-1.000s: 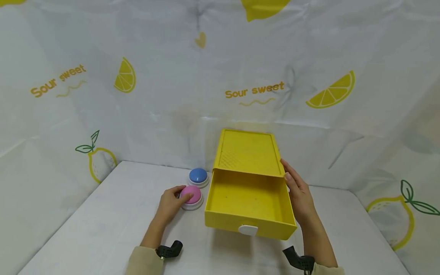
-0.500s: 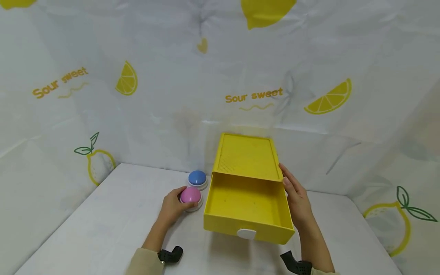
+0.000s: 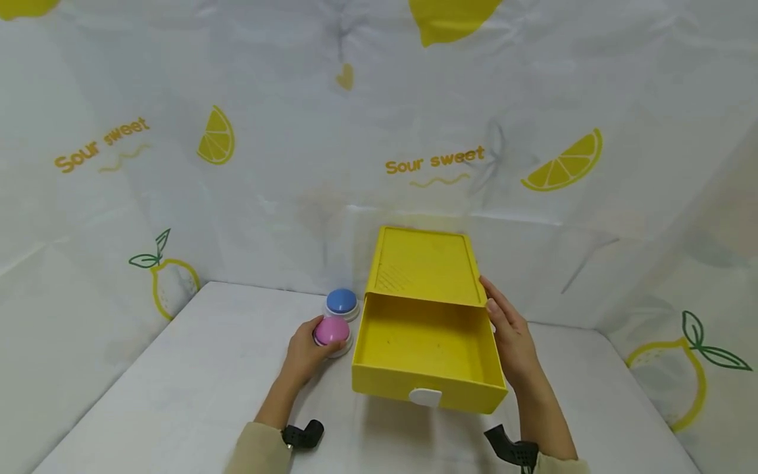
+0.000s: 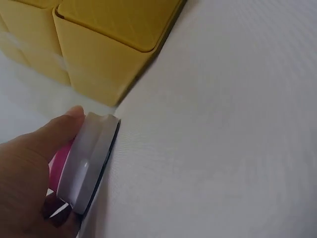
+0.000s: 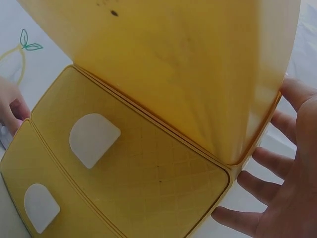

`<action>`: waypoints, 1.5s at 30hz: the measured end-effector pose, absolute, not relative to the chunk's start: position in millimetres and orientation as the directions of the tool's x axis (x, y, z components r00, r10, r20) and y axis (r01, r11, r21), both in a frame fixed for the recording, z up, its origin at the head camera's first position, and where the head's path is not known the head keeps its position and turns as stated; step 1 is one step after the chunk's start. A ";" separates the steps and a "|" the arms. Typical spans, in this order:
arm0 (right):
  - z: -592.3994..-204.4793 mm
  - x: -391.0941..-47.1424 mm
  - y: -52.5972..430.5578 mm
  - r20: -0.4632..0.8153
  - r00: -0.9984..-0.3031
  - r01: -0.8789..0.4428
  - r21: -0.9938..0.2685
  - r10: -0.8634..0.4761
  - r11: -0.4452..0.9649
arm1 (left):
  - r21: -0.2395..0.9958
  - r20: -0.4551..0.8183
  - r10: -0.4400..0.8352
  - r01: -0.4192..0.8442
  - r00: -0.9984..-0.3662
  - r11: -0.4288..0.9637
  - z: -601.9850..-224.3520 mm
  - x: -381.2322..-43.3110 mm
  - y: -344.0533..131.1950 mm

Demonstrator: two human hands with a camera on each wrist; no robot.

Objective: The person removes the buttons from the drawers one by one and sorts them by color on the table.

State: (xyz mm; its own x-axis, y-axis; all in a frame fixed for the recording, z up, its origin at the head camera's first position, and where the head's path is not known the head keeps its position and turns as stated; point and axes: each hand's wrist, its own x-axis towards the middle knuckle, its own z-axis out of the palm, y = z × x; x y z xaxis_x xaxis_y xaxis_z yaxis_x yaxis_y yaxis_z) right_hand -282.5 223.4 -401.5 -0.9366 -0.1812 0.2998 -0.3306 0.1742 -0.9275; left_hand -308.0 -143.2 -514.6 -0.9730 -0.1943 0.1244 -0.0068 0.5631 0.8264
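Note:
My left hand (image 3: 306,352) grips a round push button (image 3: 333,330) with a pink dome and white base, thumb on the near side and fingers round the far side. In the left wrist view, the white base (image 4: 89,158) is close to the tabletop; whether it touches, I cannot tell. A yellow drawer cabinet (image 3: 428,263) stands to the right, its top drawer (image 3: 426,342) pulled out with nothing inside. My right hand (image 3: 514,342) rests against the cabinet's right side, its fingers extended and spread in the right wrist view.
A second push button with a blue dome (image 3: 341,301) stands just behind the pink one, left of the cabinet. Two lower drawers with white tabs (image 5: 94,140) are closed. A lemon-print sheet (image 3: 284,164) hangs behind the white table (image 3: 195,368).
My left thumb has slid from the top of the pink dome down to its near side. The pink button has shifted slightly right and away. The right hand keeps its place on the cabinet.

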 end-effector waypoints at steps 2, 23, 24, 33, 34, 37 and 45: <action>-401.0 -282.6 223.4 0.293 -0.939 -0.323 -0.932 -0.183 0.164 | 0.818 0.117 -0.187 -0.012 -0.975 0.575 -510.1 -306.9 -142.4; -397.9 -285.2 220.2 0.307 -0.936 -0.329 -0.938 -0.172 0.112 | 0.862 0.318 0.058 0.314 -0.946 0.398 -354.8 -214.9 -131.4; -397.3 -284.6 219.6 0.301 -0.937 -0.321 -0.942 -0.175 0.099 | 0.861 0.329 0.080 0.334 -0.941 0.383 -352.5 -210.8 -130.4; -391.2 -276.4 215.0 0.224 -0.959 -0.238 -0.969 -0.173 0.062 | 0.819 0.416 0.231 0.473 -0.879 0.324 -340.1 -177.5 -113.1; -391.2 -276.0 215.0 0.225 -0.959 -0.239 -0.968 -0.171 0.072 | 0.815 0.421 0.242 0.482 -0.874 0.322 -339.6 -175.1 -111.3; -392.9 -276.4 216.2 0.253 -0.950 -0.273 -0.958 -0.185 0.089 | 0.815 0.418 0.265 0.488 -0.869 0.314 -339.2 -170.4 -107.2; -395.2 -278.0 215.0 0.276 -0.946 -0.300 -0.944 -0.171 0.138 | 0.780 0.456 0.245 0.517 -0.855 0.353 -338.5 -163.0 -103.0</action>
